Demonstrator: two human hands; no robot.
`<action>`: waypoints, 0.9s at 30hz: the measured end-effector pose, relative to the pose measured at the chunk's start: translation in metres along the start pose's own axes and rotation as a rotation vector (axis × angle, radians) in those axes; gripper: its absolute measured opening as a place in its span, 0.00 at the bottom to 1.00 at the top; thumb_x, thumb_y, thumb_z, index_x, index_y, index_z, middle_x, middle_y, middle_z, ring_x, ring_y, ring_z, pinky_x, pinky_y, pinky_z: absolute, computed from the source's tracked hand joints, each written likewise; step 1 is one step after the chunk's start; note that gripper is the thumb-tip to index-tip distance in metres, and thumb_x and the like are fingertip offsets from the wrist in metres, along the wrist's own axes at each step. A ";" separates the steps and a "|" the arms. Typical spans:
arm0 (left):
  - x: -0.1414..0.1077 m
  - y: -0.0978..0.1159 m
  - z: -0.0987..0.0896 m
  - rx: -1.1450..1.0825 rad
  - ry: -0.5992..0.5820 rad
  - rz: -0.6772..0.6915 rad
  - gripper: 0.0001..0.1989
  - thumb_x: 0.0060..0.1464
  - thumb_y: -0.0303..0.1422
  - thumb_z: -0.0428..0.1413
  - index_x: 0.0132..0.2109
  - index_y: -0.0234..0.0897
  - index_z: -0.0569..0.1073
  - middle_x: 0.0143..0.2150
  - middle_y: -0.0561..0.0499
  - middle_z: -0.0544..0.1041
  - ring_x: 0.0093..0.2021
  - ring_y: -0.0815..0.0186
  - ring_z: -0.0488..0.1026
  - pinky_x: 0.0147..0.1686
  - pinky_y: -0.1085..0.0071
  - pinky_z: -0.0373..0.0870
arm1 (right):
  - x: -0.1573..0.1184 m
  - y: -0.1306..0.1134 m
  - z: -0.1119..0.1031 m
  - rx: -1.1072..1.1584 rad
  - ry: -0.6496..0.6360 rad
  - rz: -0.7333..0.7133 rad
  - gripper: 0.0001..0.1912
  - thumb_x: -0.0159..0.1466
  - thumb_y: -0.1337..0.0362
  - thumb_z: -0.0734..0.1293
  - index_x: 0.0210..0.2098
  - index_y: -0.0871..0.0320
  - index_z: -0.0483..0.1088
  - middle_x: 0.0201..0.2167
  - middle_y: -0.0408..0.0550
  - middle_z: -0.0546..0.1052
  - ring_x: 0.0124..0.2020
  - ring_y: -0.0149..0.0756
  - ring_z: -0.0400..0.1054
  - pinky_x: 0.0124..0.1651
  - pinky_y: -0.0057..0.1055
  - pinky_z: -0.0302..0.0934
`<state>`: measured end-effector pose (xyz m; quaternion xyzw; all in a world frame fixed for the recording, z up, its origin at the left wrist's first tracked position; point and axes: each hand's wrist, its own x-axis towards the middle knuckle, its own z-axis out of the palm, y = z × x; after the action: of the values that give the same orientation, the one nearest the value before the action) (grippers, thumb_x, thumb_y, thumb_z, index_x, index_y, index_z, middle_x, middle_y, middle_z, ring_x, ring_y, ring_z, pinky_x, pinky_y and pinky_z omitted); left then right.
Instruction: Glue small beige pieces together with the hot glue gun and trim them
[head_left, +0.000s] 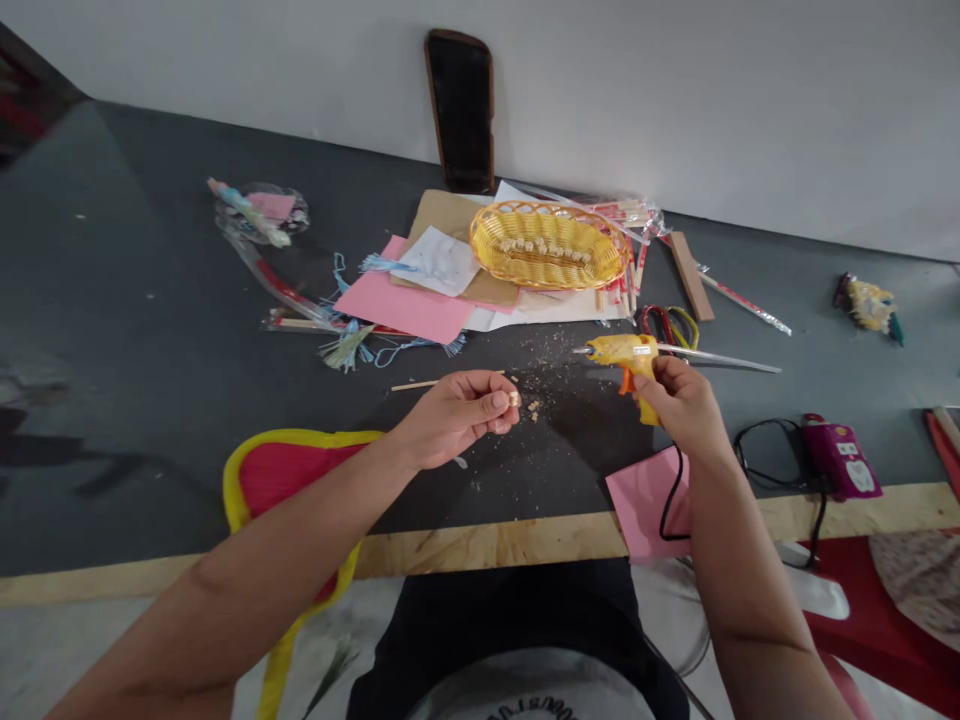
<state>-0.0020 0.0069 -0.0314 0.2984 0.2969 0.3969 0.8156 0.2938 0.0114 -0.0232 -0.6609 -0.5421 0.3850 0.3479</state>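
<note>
Left hand and right hand above a dark grey tabletop; the left fingers are closed in a pinch on a small, pale, wood-coloured piece, which lies at the very tips, between thumb and forefinger, its outer end exposed, the remaining fingers curled beneath; the right hand grips the handle of a yellow plastic glue gun, its fingers wrapped around the grip just behind the orange trigger; whether the trigger is pressed cannot be told; the metal nozzle points towards the left-hand side, apart from the pinched piece and farther from the body than it; a clear, slender glue stick projects from the rear of the gun, over the right knuckles; pale crumbs lie on the tabletop just beside the left fingertips, and a thin wooden stick lies beyond that hand, partly hidden by it; farther back, an oval, yellow woven basket contains a row of small, knobbly, beige pieces.
</note>
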 end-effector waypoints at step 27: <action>0.000 -0.003 0.000 0.020 0.043 -0.010 0.14 0.43 0.36 0.72 0.30 0.31 0.78 0.23 0.51 0.77 0.22 0.74 0.69 0.25 0.77 0.67 | -0.027 -0.011 0.025 0.525 -0.741 -0.217 0.18 0.70 0.49 0.62 0.36 0.58 0.68 0.27 0.42 0.66 0.23 0.26 0.58 0.25 0.26 0.57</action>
<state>-0.0007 0.0058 -0.0339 0.2963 0.3196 0.3964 0.8080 0.2641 -0.0121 -0.0215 -0.3078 -0.5801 0.6808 0.3245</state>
